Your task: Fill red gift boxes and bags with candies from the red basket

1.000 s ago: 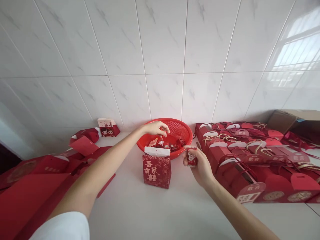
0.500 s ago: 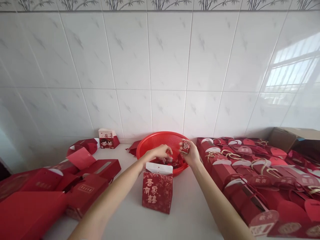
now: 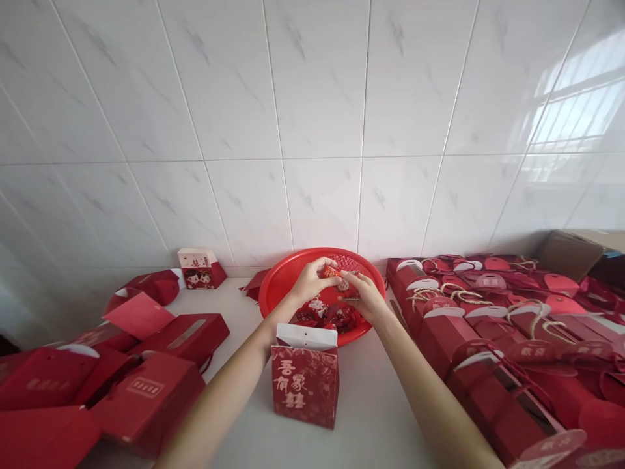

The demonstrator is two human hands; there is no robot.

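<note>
Above the red plastic basket at centre frame, the left hand pinches a small red packet between nearly closed fingers, while the right hand half-curls around a patterned packet. With the hands so close, one packet could knock the other loose, likely into the glossy, crinkled wrapped pieces below. The upright card box, lower centre, seems light enough for a stray forearm to tip. Its printed sides are flat, its white flap raised.
</note>
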